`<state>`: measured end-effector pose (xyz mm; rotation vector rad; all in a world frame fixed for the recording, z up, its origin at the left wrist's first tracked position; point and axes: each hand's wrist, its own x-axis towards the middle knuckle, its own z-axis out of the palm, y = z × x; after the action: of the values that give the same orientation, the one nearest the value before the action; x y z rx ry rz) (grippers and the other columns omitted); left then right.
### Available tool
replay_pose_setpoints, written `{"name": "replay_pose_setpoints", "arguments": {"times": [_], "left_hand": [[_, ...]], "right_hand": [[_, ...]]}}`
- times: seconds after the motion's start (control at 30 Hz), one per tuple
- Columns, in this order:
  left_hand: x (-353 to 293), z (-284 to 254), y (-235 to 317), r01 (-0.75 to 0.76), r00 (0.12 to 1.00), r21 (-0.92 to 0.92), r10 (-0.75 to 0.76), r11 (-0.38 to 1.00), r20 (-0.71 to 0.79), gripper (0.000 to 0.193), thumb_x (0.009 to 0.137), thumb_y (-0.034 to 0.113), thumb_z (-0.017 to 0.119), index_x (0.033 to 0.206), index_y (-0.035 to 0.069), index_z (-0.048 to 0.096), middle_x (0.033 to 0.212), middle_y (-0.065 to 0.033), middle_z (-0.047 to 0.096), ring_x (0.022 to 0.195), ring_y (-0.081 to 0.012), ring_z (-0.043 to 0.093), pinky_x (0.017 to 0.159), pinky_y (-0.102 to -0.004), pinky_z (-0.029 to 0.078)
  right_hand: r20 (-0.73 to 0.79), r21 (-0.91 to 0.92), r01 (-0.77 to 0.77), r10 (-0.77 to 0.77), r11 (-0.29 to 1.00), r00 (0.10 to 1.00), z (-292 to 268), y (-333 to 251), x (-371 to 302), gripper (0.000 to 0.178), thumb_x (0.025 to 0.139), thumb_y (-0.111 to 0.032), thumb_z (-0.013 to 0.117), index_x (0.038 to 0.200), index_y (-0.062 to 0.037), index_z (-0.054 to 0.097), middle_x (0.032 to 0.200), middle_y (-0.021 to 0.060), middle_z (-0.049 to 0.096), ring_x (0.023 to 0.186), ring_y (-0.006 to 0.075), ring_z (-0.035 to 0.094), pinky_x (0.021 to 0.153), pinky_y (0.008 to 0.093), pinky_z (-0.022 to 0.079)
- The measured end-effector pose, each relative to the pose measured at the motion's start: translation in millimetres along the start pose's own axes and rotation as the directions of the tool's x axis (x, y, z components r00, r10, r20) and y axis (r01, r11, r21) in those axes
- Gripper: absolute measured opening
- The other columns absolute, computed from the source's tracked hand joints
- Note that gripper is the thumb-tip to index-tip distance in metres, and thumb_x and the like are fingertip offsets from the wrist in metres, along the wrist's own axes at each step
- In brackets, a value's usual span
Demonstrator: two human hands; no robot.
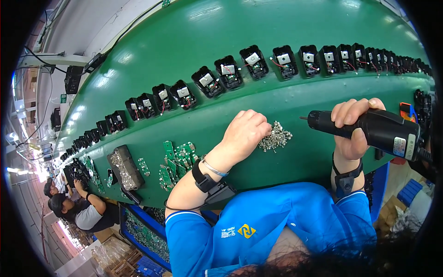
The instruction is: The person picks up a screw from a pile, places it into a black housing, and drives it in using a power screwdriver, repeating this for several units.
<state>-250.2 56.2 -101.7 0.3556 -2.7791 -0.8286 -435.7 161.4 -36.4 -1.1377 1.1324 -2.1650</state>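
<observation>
At screws [278, 138], left hand [245, 131] palm down.

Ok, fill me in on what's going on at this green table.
A person in a blue shirt grips a black driver in the right hand, its bit pointing left and clear of the housings. The left hand has its fingertips at a pile of silver screws; whether it holds one is hidden. Beyond, a long row of open black housings stands on the table. Green boards lie left of the screws.
</observation>
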Motion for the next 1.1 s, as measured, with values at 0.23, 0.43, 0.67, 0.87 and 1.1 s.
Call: {"name": "replay_pose_setpoints", "arguments": {"times": [0.23,0.43,0.67,0.87,1.1], "left_hand": [[0.3,-5.9,-0.2,0.003,1.0,-0.004,-0.003,1.0,-0.021,0.013,0.061,0.013,0.065,0.067,0.009,0.054,0.065,-0.003,0.053,0.06,-0.0195,0.051,0.055,-0.0289,0.041],[3.4,-12.8,12.2,0.296,0.919,-0.518,-0.386,0.802,-0.073,0.013,0.069,0.014,0.063,0.076,0.005,0.056,0.068,-0.0037,0.056,0.058,-0.0139,0.055,0.052,-0.028,0.043],[25.2,5.3,38.0,0.071,0.799,-0.908,-0.521,-0.414,0.3,0.015,0.077,0.017,0.056,0.084,0.004,0.054,0.066,-0.0035,0.052,0.062,-0.0131,0.047,0.061,-0.0273,0.042],[35.3,13.6,45.4,0.037,0.856,-0.837,-0.415,-0.546,0.308,0.02,0.077,0.023,0.056,0.081,0.003,0.053,0.067,-0.0034,0.052,0.06,-0.0111,0.046,0.057,-0.0246,0.039],[41.6,15.4,54.2,0.007,0.879,-0.816,-0.386,-0.577,0.281,0.018,0.079,0.022,0.053,0.081,0.004,0.052,0.066,-0.0031,0.053,0.058,-0.0102,0.046,0.056,-0.0237,0.039]], "right_hand": [[0.005,0.016,0.004,-0.004,1.0,1.0,-3.5,-4.4,5.9,0.045,0.071,-0.022,0.055,0.107,-0.0074,0.034,0.069,0.0029,0.044,0.056,0.0131,0.044,0.052,0.0276,0.038],[-0.028,0.083,0.021,-0.018,0.996,0.999,-5.3,-18.6,15.0,0.047,0.07,-0.022,0.057,0.109,-0.008,0.033,0.07,0.0025,0.044,0.055,0.0128,0.044,0.051,0.0273,0.037],[-0.142,0.337,0.155,-0.113,0.929,0.983,6.0,-34.5,27.6,0.048,0.071,-0.024,0.056,0.109,-0.007,0.032,0.071,0.0017,0.043,0.054,0.0117,0.042,0.049,0.0263,0.037],[-0.129,0.327,0.156,-0.12,0.932,0.984,11.2,-32.9,28.1,0.052,0.069,-0.027,0.057,0.109,-0.0069,0.031,0.069,0.0021,0.042,0.053,0.0123,0.043,0.046,0.0266,0.038],[-0.069,0.283,0.154,-0.14,0.947,0.988,8.5,-35.0,26.7,0.053,0.071,-0.027,0.059,0.112,-0.0087,0.031,0.069,0.0021,0.042,0.053,0.0131,0.044,0.047,0.027,0.038]]}}
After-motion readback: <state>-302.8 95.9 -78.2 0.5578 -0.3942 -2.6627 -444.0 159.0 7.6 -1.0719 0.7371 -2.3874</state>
